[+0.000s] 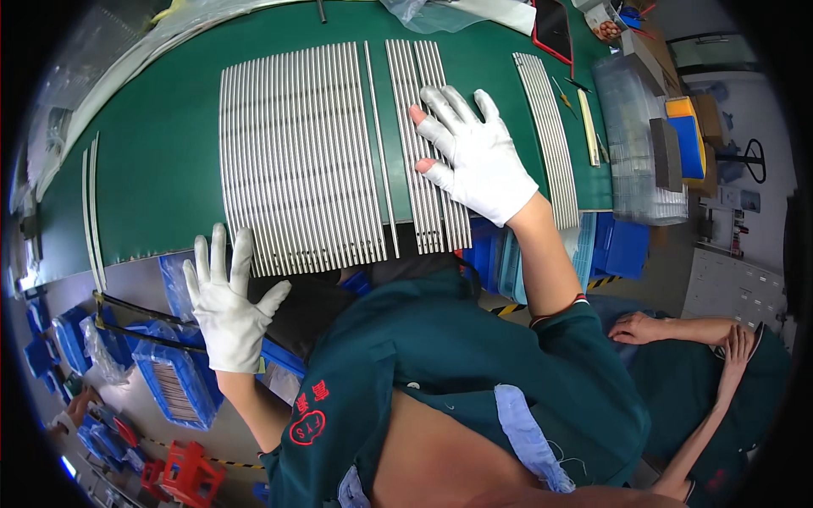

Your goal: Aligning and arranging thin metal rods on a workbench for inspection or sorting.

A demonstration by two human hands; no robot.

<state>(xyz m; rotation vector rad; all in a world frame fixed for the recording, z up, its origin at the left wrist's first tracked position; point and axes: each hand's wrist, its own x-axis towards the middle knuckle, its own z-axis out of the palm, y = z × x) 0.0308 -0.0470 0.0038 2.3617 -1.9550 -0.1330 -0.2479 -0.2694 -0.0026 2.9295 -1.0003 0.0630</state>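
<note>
Thin silver metal rods lie side by side on a green table mat, their near ends over the front edge. A wide block of rods [301, 161] fills the middle, and a single rod [381, 148] lies apart just right of it. Farther right is a narrower group of rods [402, 102], split by a thin gap. My right hand [483, 161], in a white glove with two fingertips bare, is spread over this group, its fingertips at the rods. My left hand [229, 309], also white-gloved, is spread with nothing in it, beside the wide block's near left corner.
Another rod group [546, 127] lies right of my right hand, near a tweezers-like tool [562, 93] and a red-edged phone [553, 32]. Two thin strips [91, 207] lie far left. Clear plastic trays [627, 135] are stacked at right. A seated person [703, 381] is close on my right.
</note>
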